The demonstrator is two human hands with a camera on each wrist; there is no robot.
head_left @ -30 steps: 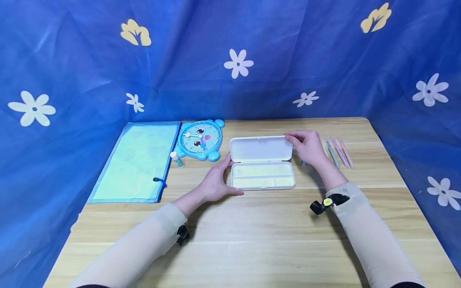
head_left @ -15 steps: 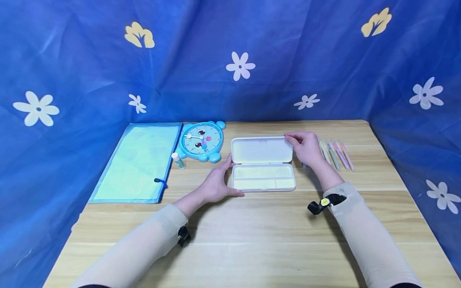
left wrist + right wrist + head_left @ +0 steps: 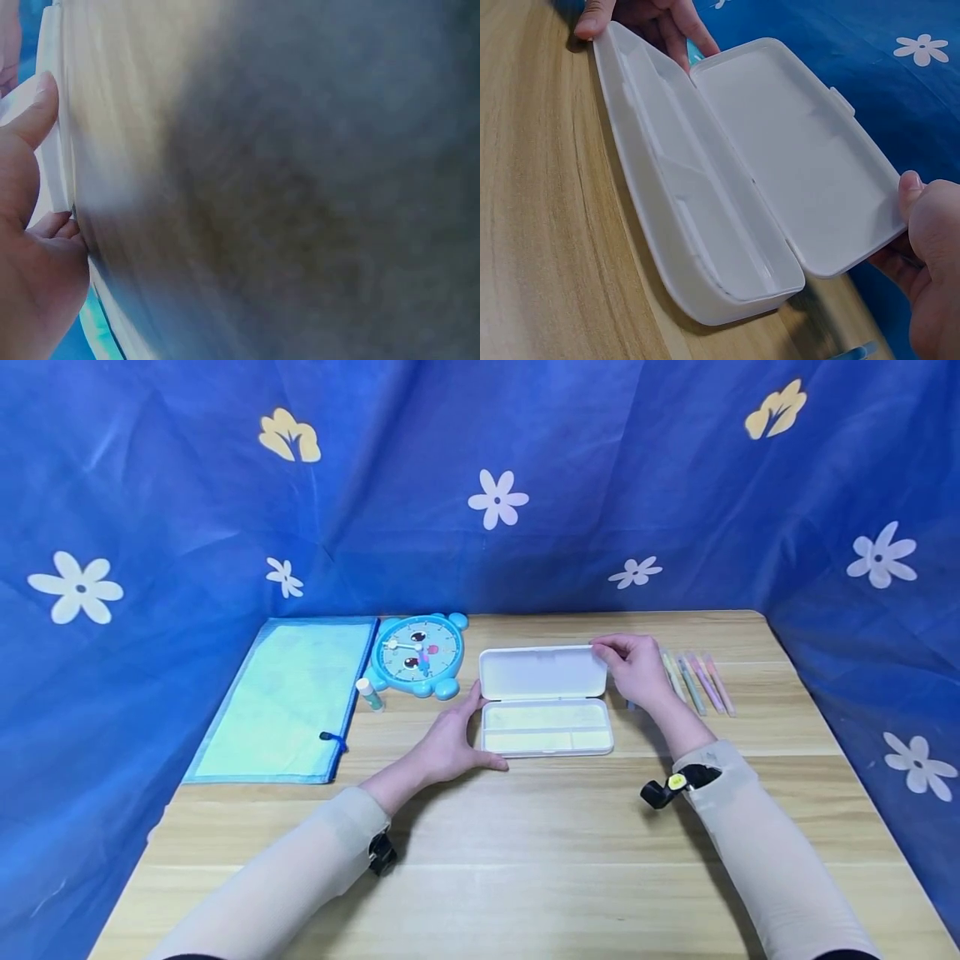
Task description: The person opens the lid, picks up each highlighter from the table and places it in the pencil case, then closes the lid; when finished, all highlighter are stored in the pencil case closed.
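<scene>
A white pencil case [image 3: 546, 756] lies on the table with its lid [image 3: 543, 671] raised and tilted back. Its tray, divided into compartments [image 3: 697, 180], has nothing in it. My left hand [image 3: 447, 743] grips the case's left end, thumb at the front corner and fingers behind; the left wrist view catches this hand [image 3: 37, 255] at its edge. With thumb and fingers my right hand [image 3: 641, 668] pinches the right edge of the lid; the right wrist view shows the thumb [image 3: 910, 191] on the inner face.
Several pastel pens [image 3: 705, 683] lie right of my right hand, and a blue one [image 3: 855, 352] lies partly hidden near it. Left of the case are a blue toy clock [image 3: 417, 650], a glue stick [image 3: 370, 695] and a mesh zip folder [image 3: 281, 700]. A blue curtain [image 3: 495, 568] stands behind.
The head view has shifted slightly. Both hands keep their places on the case, and the lid stays raised.
</scene>
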